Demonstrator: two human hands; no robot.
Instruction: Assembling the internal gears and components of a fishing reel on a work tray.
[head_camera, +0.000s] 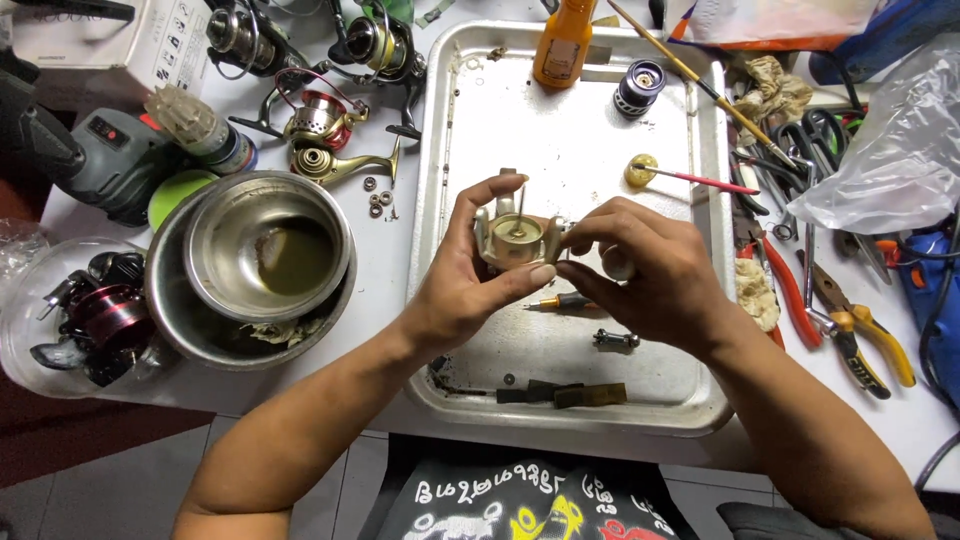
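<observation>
Reel body (517, 238) between left hand (462, 280), right hand (650, 270) (above tray (560, 120)).

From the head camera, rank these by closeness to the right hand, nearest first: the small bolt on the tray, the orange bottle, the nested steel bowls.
1. Small bolt: on the tray, just below the right hand.
2. Orange bottle: at the tray's far edge, above the hand.
3. Nested steel bowls: off the tray, beyond the left hand.
</observation>
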